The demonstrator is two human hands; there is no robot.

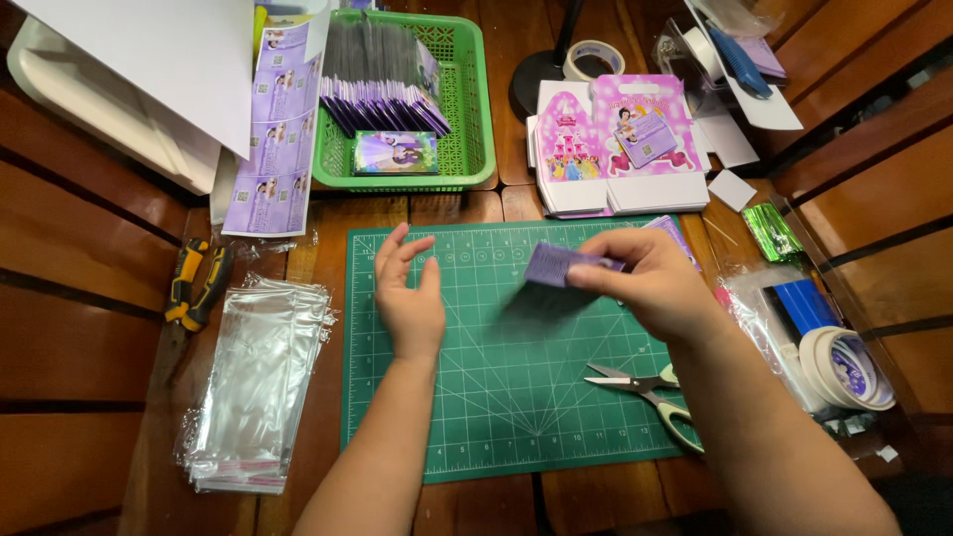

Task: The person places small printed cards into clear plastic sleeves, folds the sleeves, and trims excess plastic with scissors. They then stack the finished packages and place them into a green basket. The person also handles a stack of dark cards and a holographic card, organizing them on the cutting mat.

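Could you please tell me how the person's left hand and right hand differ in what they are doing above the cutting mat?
The right hand pinches a small purple card, while the left hand holds nothing. The left hand's fingers are spread and open; the right hand's are curled around the card. The right hand lies nearer the scissors. Both are over the green cutting mat.

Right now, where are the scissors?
In the head view, the scissors lie on the green cutting mat, at its lower right, under the right hand and forearm.

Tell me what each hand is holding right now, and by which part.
The right hand pinches a small purple card by its right end. The left hand holds nothing, open above the green cutting mat.
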